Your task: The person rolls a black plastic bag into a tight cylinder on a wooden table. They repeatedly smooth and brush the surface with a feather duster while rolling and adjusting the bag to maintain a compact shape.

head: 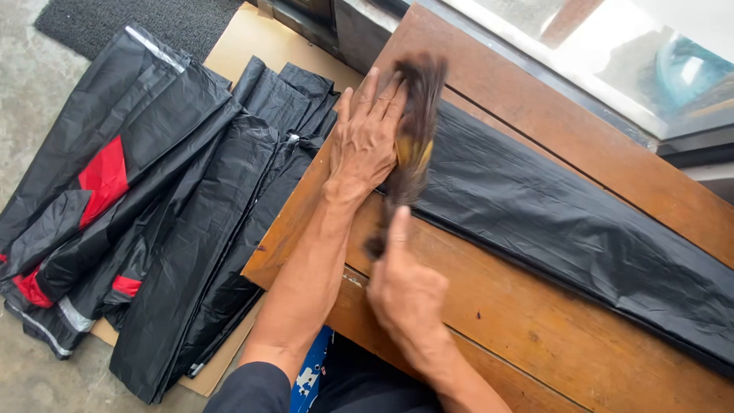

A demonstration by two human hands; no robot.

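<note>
Your left hand lies flat, palm down, fingers together and extended, pressing the end of a folded black plastic bag onto the wooden table. Your right hand is closed around the handle of a dark bristle brush, thumb pointing up along it; the brush is motion-blurred, with a yellowish patch mid-length, and it sits just beside your left fingers, over the bag's end. The bag runs long and flat from under your left hand diagonally toward the table's lower right. Left of the table, on a cardboard sheet on the concrete floor, lies a pile of folded black plastic bags, some with red patches. A dark mat lies at the top left.
</note>
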